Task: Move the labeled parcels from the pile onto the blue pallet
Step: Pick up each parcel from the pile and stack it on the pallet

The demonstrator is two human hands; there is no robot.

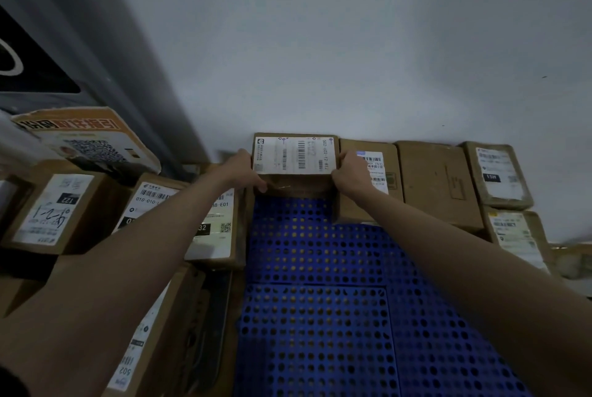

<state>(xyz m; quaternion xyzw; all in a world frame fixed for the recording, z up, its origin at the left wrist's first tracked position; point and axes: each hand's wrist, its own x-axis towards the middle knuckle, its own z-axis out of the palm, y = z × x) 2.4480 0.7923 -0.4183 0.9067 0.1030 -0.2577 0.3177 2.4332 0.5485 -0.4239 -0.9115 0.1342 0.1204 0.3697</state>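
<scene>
A brown cardboard parcel [294,156] with a white barcode label on top sits at the far end of the blue perforated pallet [320,300], against the grey wall. My left hand [243,169] grips its left side, thumb curled onto the front face. My right hand [350,174] grips its right side. Several more labeled parcels stand along the pallet's far right: one [381,182] directly beside the held parcel, a plain brown one [435,185], and two at the right end [498,175] [515,236].
Left of the pallet lies a pile of labeled boxes: one marked 122 [54,211], one [211,223] under my left forearm, one marked 502 [141,348], and an orange-and-white carton [89,140]. A dark frame [96,44] runs up the left wall.
</scene>
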